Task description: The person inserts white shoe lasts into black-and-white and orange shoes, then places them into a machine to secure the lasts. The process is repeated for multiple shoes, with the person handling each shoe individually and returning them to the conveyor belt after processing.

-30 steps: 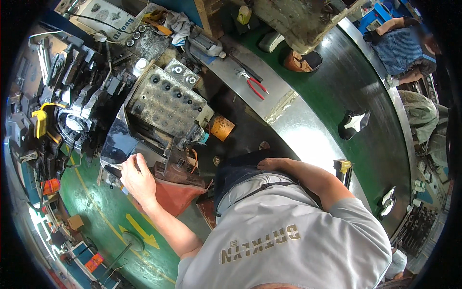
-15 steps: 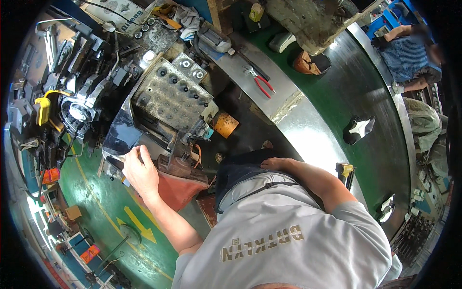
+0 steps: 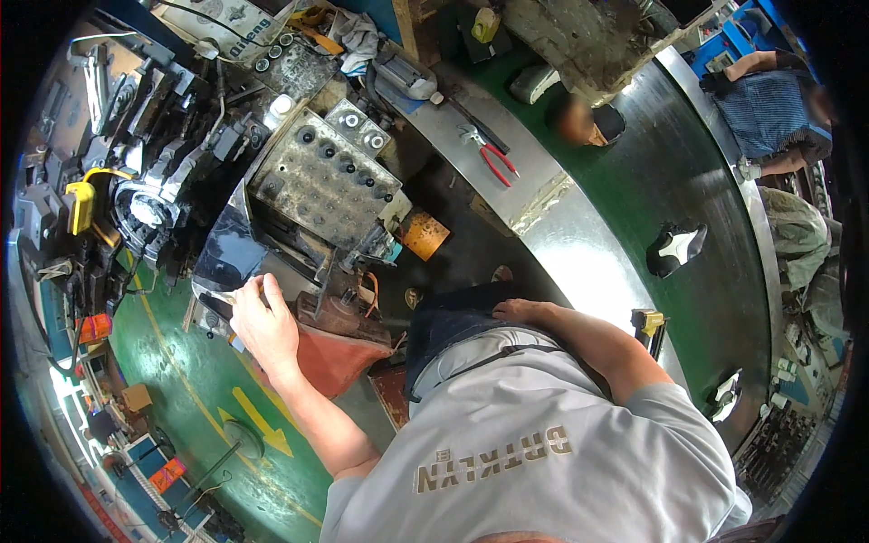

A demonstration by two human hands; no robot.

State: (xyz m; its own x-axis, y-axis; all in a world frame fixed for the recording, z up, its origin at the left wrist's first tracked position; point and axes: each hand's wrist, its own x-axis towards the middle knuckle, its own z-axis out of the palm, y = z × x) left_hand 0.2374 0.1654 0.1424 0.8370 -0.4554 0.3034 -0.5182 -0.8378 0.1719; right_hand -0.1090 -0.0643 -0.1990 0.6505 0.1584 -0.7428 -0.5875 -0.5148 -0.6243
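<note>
My left hand (image 3: pixel 265 319) rests at the front edge of a machine, its fingers loosely bent and a little apart. The fingertips touch or lie just beside a glossy dark panel (image 3: pixel 233 252) with a metal rim; what lies under them is hidden. I see nothing held there. My right hand (image 3: pixel 515 310) lies flat against the dark cloth (image 3: pixel 457 330) at my waist, fingers stretched out and holding nothing. Beyond the left hand stands a worn metal block (image 3: pixel 321 176) with rows of round holes and several black knobs.
Red-handled pliers (image 3: pixel 493 156) lie on the steel ledge (image 3: pixel 593 258). A green conveyor belt (image 3: pixel 634 181) carries black-and-white shoe parts (image 3: pixel 677 249). An orange-brown cylinder (image 3: pixel 424 236) sits beside the block. Machinery (image 3: pixel 145 208) fills the left. Across the belt, a person in a blue striped top (image 3: pixel 759 113) works.
Both my hands stay in place. The shoe parts on the belt have shifted only slightly. The person across the belt has moved a hand a little.
</note>
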